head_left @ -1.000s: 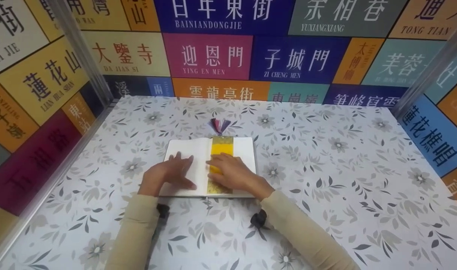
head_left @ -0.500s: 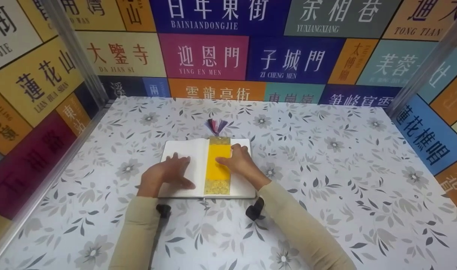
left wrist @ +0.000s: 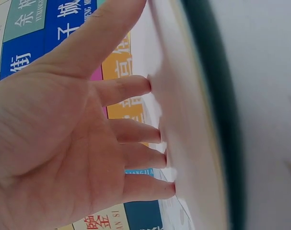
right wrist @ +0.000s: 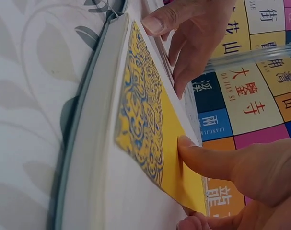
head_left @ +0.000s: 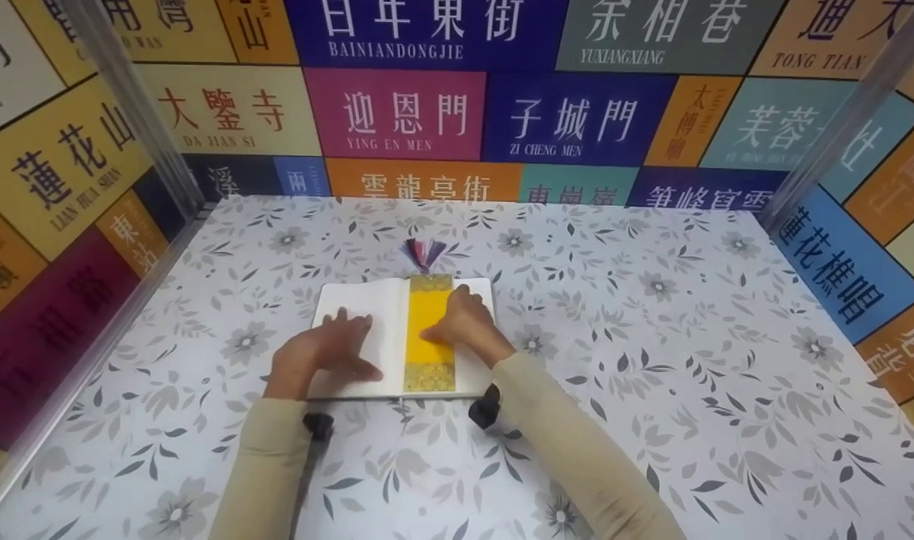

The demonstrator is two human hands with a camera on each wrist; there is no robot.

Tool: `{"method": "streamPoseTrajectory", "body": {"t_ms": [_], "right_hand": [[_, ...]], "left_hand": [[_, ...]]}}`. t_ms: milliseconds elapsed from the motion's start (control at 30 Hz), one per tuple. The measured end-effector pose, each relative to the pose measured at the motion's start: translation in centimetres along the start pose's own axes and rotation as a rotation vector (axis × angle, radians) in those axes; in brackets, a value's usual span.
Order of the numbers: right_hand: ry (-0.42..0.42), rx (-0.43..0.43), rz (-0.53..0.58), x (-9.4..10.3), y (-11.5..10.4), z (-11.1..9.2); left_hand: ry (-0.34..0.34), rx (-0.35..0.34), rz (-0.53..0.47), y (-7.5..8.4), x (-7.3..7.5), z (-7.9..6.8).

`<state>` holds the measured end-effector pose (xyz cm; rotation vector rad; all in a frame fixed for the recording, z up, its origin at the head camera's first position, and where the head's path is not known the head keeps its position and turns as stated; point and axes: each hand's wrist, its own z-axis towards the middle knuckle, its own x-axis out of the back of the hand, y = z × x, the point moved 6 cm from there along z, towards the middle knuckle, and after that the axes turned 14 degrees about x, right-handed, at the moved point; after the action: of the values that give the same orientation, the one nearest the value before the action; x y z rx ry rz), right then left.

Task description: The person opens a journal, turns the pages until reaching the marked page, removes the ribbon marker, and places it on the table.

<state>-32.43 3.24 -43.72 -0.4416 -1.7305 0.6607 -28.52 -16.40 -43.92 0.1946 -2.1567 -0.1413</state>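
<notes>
An open notebook with blank white pages lies on the table, its dark green cover edge showing in the wrist views. Along the inner side of its right page is a yellow bookmark with blue-patterned ends and a multicoloured tassel at the far end. My left hand rests on the left page, fingers spread, fingertips touching the paper. With the thumb on top and the fingers at its right edge, my right hand pinches the bookmark. That edge curves up slightly in the right wrist view.
The table has a white covering printed with grey flowers and leaves. Panels with coloured street-name signs stand along the back and both sides, with clear corner posts between them.
My right hand has moved from lying flat over the bookmark to its right edge, where thumb and fingers now pinch it. The left hand stays on the left page.
</notes>
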Motion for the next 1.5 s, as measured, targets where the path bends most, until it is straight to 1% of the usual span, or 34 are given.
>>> {"method": "streamPoseTrajectory", "body": {"t_ms": [100, 233, 433, 567, 833, 967, 1067, 1133, 1267, 1433, 1500], "right_hand": [[-0.008, -0.013, 0.027, 0.0, 0.2, 0.0], [-0.007, 0.008, 0.032, 0.2, 0.4, 0.1], [-0.020, 0.034, 0.022, 0.0, 0.5, 0.1], [-0.035, 0.041, 0.064, -0.2, 0.5, 0.0], [-0.095, 0.026, 0.201, -0.4, 0.5, 0.4], [-0.095, 0.026, 0.351, -0.5, 0.7, 0.4], [-0.087, 0.034, 0.463, -0.3, 0.9, 0.3], [-0.084, 0.029, 0.525, 0.0, 1.0, 0.4], [-0.091, 0.011, 0.612, 0.7, 1.2, 0.4], [-0.090, 0.011, 0.665, 2.0, 1.1, 0.6], [-0.075, 0.014, 0.656, 2.6, 1.2, 0.7]], "left_hand": [[-0.003, 0.009, -0.006, 0.0, 0.0, 0.0], [-0.007, 0.022, -0.011, 0.0, -0.1, 0.1], [0.009, 0.005, 0.041, 0.1, 0.0, 0.4], [0.000, 0.024, 0.038, 0.1, -0.1, 0.6], [-0.008, 0.030, 0.029, 0.1, 0.0, 0.4], [-0.010, 0.036, 0.031, 0.0, -0.1, 0.4], [-0.015, 0.044, 0.025, -0.1, -0.2, 0.4], [-0.018, 0.050, 0.015, -0.1, -0.2, 0.4], [-0.018, 0.051, 0.011, 0.0, -0.2, 0.3], [-0.014, 0.052, 0.005, 0.1, -0.3, 0.3], [-0.011, 0.054, 0.002, 0.1, -0.3, 0.2]]}}
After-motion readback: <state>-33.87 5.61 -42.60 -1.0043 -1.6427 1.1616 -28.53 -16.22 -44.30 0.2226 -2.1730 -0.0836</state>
